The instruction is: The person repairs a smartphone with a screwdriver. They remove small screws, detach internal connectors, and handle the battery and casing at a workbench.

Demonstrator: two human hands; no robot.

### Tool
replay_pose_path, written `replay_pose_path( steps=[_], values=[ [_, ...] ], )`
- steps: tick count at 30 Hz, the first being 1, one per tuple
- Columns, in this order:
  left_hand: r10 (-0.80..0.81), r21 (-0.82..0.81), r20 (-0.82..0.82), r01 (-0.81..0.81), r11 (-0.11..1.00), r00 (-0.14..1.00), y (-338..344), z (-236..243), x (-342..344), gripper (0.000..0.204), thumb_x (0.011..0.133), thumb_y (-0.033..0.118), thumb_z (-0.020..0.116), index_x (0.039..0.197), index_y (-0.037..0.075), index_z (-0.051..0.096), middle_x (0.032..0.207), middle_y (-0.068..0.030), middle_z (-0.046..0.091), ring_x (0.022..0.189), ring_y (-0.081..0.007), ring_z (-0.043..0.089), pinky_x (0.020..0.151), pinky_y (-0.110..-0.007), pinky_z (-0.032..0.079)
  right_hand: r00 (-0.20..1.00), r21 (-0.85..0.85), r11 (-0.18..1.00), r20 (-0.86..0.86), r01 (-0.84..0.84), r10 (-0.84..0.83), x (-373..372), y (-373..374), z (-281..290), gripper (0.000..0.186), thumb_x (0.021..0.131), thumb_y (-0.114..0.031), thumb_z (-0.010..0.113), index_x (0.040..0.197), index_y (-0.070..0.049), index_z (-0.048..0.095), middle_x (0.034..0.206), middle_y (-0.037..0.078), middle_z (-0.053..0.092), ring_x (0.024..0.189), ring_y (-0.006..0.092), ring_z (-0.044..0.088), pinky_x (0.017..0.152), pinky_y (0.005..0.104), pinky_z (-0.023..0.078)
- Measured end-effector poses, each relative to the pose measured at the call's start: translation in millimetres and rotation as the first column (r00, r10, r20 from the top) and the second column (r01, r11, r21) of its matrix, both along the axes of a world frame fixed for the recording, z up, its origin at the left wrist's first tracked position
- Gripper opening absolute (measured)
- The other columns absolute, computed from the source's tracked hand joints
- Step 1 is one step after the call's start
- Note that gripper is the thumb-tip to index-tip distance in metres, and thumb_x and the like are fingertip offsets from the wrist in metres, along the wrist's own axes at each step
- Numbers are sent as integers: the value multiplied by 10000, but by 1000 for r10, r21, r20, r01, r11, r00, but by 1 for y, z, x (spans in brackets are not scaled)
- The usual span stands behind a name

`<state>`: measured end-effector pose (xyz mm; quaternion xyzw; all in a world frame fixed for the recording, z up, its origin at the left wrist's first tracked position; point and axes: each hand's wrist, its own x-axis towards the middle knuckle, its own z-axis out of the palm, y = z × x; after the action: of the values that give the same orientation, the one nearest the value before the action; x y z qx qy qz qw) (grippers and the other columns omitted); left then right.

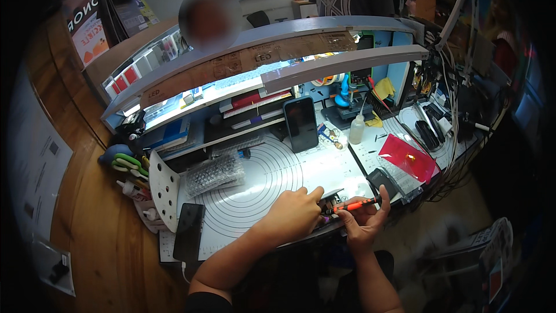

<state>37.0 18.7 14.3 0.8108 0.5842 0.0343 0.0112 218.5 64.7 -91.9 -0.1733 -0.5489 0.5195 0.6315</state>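
Note:
Over the front edge of the white work mat (231,220), both my hands come together. My right hand (365,229) is closed around an orange and black screwdriver (356,204), tilted with its tip pointing left. My left hand (292,211) is closed, fingertips bent down onto a small dark device with parts exposed (331,200). The screwdriver's tip is at this device. My left fingers hide part of the device, so its exact kind does not show.
A dark phone (301,123) leans upright behind my hands. Another phone (189,229) lies at left with a white cable. Bubble wrap (215,175), a squeeze bottle (357,129), a red sheet (408,158) and a black object (382,181) surround the work. A lamp bar (347,68) crosses above.

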Motion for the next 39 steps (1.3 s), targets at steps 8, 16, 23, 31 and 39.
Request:
replay_pose_path(
  steps=[8, 16, 23, 31, 39],
  values=[
    [-5, -45, -13, 4, 999, 1000, 0, 5, 0, 327, 936, 339, 743, 950, 15, 785, 1092, -114, 623, 904, -293, 688, 699, -432, 582, 1000, 2, 1000, 1, 12, -12, 0, 0, 0, 989, 921, 152, 713, 1649, -109, 98, 1182, 186, 646, 1036, 253, 733, 953, 406, 619],
    [-10, -13, -4, 10, 1000, 1000, -2, 4, -4, 310, 907, 339, 759, 981, 40, 790, 1089, -109, 631, 911, -300, 688, 727, -444, 575, 1000, -19, 1000, -25, 4, -4, -4, -3, 3, 992, 919, 159, 708, 1653, -117, 101, 1162, 183, 649, 1024, 250, 736, 941, 399, 621],
    [-14, -14, -13, 13, 1000, 1000, 2, 8, -2, 339, 916, 377, 754, 921, 42, 800, 1084, -105, 622, 912, -284, 688, 731, -430, 564, 1000, 30, 1000, -19, -4, 5, -1, 4, 7, 986, 925, 168, 695, 1655, -122, 99, 1143, 184, 657, 1012, 244, 736, 930, 393, 624],
    [18, -21, -26, -19, 1000, 999, 1, 9, -2, 369, 921, 414, 748, 1014, 65, 826, 1097, -84, 614, 905, -261, 683, 723, -407, 557, 995, 64, 994, -41, 91, -89, 8, 8, 18, 1001, 923, 161, 699, 1659, -114, 78, 1126, 182, 656, 965, 230, 728, 923, 384, 621],
    [36, -17, -21, -37, 999, 999, 0, 10, -1, 367, 896, 406, 772, 995, 58, 827, 1091, -78, 601, 891, -248, 678, 715, -398, 558, 970, 356, 932, 193, 71, -148, 6, 45, 23, 980, 916, 141, 716, 1645, -46, 89, 1049, 171, 657, 898, 201, 688, 880, 348, 589]
  ],
)
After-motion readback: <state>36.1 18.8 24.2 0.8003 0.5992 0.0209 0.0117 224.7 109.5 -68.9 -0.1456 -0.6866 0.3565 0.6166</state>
